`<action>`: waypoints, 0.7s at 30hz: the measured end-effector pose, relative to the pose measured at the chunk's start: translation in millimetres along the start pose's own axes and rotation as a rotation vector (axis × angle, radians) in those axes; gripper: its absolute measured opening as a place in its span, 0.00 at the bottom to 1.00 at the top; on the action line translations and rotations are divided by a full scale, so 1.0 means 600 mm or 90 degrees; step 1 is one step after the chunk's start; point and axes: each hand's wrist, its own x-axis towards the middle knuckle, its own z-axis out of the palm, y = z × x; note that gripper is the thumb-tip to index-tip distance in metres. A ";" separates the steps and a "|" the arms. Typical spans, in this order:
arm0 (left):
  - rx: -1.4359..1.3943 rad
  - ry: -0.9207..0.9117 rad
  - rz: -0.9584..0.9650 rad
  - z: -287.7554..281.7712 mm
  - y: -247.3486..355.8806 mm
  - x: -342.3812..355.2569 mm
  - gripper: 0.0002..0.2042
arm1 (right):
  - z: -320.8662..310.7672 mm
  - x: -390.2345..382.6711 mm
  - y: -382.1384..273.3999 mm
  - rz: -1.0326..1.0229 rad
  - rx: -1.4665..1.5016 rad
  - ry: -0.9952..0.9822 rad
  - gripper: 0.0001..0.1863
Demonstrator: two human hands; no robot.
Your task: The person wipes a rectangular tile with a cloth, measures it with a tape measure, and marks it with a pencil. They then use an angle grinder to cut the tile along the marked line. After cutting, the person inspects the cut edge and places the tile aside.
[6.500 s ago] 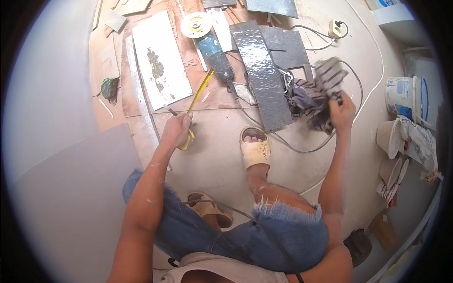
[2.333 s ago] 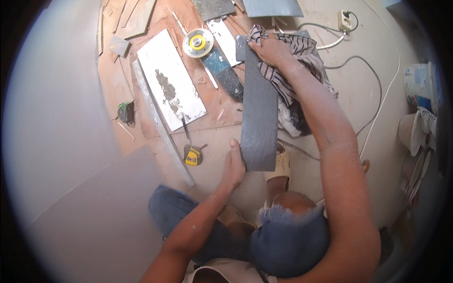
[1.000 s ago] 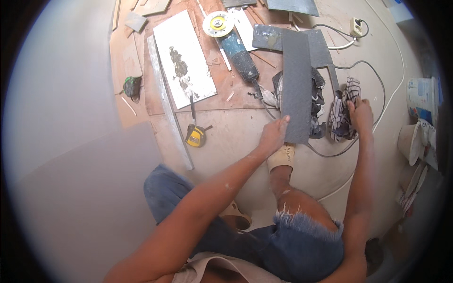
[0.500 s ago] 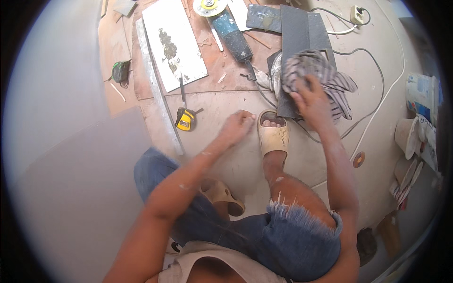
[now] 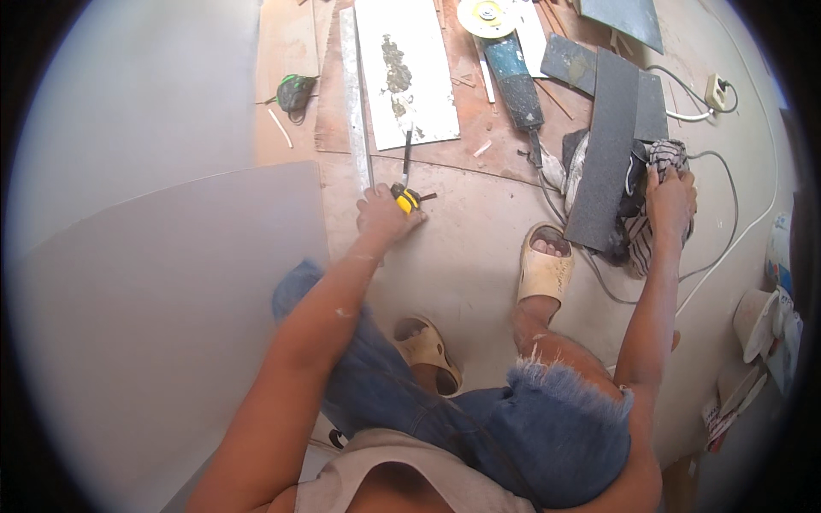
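My left hand point(image 5: 386, 214) is at the yellow-and-black tape measure point(image 5: 407, 198), fingers apart and partly around its lower side, beside a long metal straightedge point(image 5: 354, 103). A dark slim tool point(image 5: 408, 156) lies above the tape measure, its tip on a stained white tile point(image 5: 428, 60). My right hand point(image 5: 671, 197) grips a striped cloth point(image 5: 663, 152), right of a long dark grey tile point(image 5: 594, 179), which rests across other grey pieces and dark fabric. An angle grinder point(image 5: 519, 85) with a yellow-centred disc lies between the white and grey tiles.
A green-and-black tape measure point(image 5: 293, 92) lies left on thin board. Cables and a socket block point(image 5: 718, 91) are at right, with buckets point(image 5: 755, 323) along the edge. Tile offcuts and more slabs point(image 5: 620, 21) lie at the back. My sandalled feet point(image 5: 544, 274) are below the tiles.
My left hand has moved left from near the grey tile to the yellow tape measure. My right hand has moved the cloth off the grey tile's face to its right side. The view has shifted.
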 end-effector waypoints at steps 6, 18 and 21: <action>0.071 0.050 0.034 0.014 0.002 0.014 0.37 | -0.032 -0.072 -0.173 -0.198 0.490 -0.130 0.12; -0.198 0.166 0.369 0.008 0.054 0.028 0.11 | -0.021 -0.186 -0.266 -0.096 0.800 -0.525 0.21; -0.161 0.127 0.588 0.004 0.089 -0.022 0.11 | -0.009 -0.197 -0.273 0.003 0.994 -0.584 0.23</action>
